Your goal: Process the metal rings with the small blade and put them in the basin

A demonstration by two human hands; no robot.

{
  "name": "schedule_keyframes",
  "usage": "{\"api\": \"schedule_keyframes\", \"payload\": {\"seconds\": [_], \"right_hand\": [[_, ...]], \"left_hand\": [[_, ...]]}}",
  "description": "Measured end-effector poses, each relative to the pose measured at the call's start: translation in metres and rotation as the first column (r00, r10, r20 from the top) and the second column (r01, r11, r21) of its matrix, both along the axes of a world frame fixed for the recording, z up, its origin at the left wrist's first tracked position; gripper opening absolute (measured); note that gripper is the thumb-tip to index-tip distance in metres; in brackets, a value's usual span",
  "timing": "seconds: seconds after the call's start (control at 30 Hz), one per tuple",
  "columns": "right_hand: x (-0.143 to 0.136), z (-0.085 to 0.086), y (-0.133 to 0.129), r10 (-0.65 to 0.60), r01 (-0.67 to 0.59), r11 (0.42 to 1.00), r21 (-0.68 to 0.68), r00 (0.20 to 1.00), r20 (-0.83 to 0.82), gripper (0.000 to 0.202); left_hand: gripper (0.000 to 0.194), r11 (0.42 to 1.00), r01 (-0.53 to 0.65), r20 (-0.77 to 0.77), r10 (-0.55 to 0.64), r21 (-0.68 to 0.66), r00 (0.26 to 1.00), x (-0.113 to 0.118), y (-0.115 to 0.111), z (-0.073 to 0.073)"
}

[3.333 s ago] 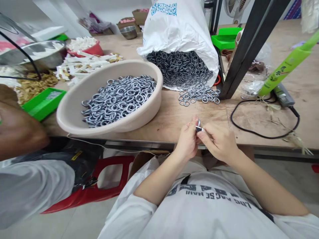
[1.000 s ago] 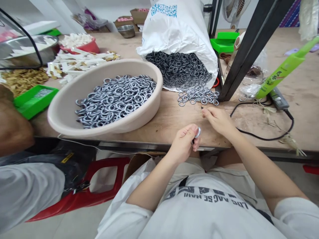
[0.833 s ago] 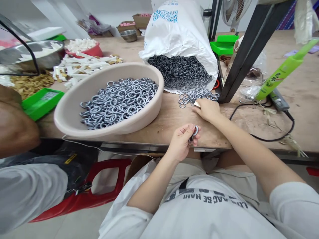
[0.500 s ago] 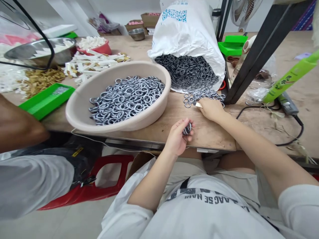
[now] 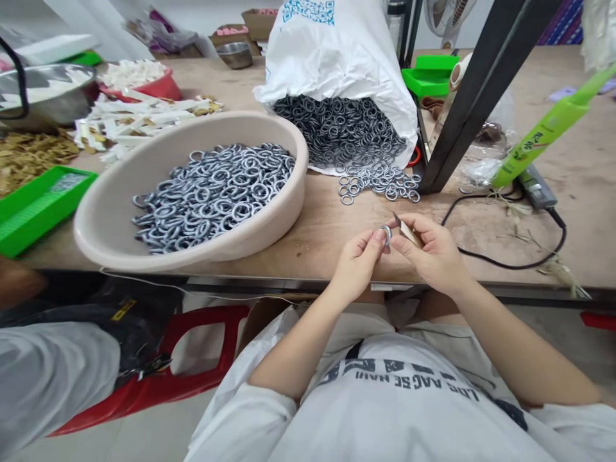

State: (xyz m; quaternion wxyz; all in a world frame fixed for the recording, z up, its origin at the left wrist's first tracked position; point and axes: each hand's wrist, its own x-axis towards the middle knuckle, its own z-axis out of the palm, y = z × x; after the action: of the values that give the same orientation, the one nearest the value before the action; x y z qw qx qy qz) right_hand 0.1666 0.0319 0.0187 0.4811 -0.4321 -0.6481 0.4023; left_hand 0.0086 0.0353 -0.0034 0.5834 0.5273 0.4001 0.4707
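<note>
While the left hand [image 5: 357, 262] pinches one ring [image 5: 389, 233] between thumb and fingers, above the front part of the table [image 5: 327, 240], the right hand [image 5: 436, 255] keeps a small tool [image 5: 408, 232] pressed between its thumb and fingers, just beside this ring. The tool has a dark pointed tip and a pale body. Whether it is sharp I cannot tell, but I judge it the first danger: if it slipped on the ring's round surface, it could hurt the left thumb, because the two hands are so close together. Since the fingertips cover part of the ring, a weak pinch could let it jump away and fall over the table's edge. If other rings are hidden in the left palm, I cannot see them.

To the left, the basin [image 5: 289, 208] with its heap [image 5: 221, 189] stands very near to the table's edge; a push, perhaps from the co-worker [image 5: 58, 366], might tip it. On the right, the cord [image 5: 503, 264] lies in a loop, and a careless wrist could catch it. Farther away, loose rings [image 5: 380, 181] lie spread between the hands and the sack [image 5: 337, 58], beside the post [image 5: 474, 102]; a knock could scatter them. As the sack's mouth faces the person, a pull on it might spill more.
</note>
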Motion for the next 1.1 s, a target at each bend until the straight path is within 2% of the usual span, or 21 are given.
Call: {"api": "schedule_keyframes", "payload": {"seconds": [0.13,0.23,0.3,0.4,0.5,0.6,0.67,0.73,0.87,0.97,1.1], "right_hand": [[-0.003,-0.006,-0.003,-0.068,0.056,0.988,0.142,0.994,0.084,0.024],[-0.005,-0.004,-0.002,-0.062,0.033,0.969,0.245,0.992,0.112,0.03],[-0.007,-0.004,-0.002,-0.045,0.007,0.959,0.284,0.991,0.13,0.026],[-0.012,-0.008,-0.004,-0.056,0.041,0.972,0.233,0.997,0.06,0.02],[-0.02,-0.017,-0.006,-0.076,0.083,0.992,0.091,0.994,-0.082,0.022],[-0.021,-0.019,-0.004,-0.062,0.061,0.998,-0.014,0.986,-0.154,0.023],[-0.016,-0.015,-0.004,-0.082,0.084,0.996,0.026,0.992,-0.093,0.025],[-0.009,-0.008,-0.007,-0.116,0.106,0.985,0.136,0.991,0.07,0.025],[-0.001,0.003,-0.02,-0.139,-0.014,0.939,0.342,0.898,0.418,0.028],[-0.004,0.005,-0.027,-0.151,-0.063,0.924,0.376,0.846,0.512,0.031],[-0.005,0.001,-0.027,-0.147,-0.071,0.927,0.369,0.835,0.53,0.034]], "left_hand": [[0.04,0.991,0.039,0.2,-0.013,-0.13,0.98,0.005,-0.003,0.002],[0.041,0.985,0.054,0.265,-0.009,-0.165,0.964,0.004,-0.006,0.003],[0.043,0.982,0.062,0.28,-0.009,-0.178,0.96,0.005,-0.008,0.003],[0.049,0.982,0.039,0.28,0.014,-0.185,0.96,0.008,-0.012,0.003],[0.051,0.981,0.013,0.311,0.048,-0.192,0.949,0.014,-0.015,0.002],[0.047,0.975,0.018,0.37,0.067,-0.222,0.927,0.017,-0.016,0.004],[0.045,0.968,0.031,0.395,0.072,-0.249,0.916,0.017,-0.016,0.006],[0.047,0.962,0.036,0.412,0.083,-0.272,0.907,0.016,-0.016,0.009],[0.051,0.951,0.021,0.431,0.12,-0.308,0.895,0.015,-0.017,0.012],[0.051,0.945,0.006,0.419,0.139,-0.326,0.898,0.016,-0.017,0.012],[0.051,0.942,0.025,0.407,0.122,-0.336,0.905,0.015,-0.017,0.013]]}}
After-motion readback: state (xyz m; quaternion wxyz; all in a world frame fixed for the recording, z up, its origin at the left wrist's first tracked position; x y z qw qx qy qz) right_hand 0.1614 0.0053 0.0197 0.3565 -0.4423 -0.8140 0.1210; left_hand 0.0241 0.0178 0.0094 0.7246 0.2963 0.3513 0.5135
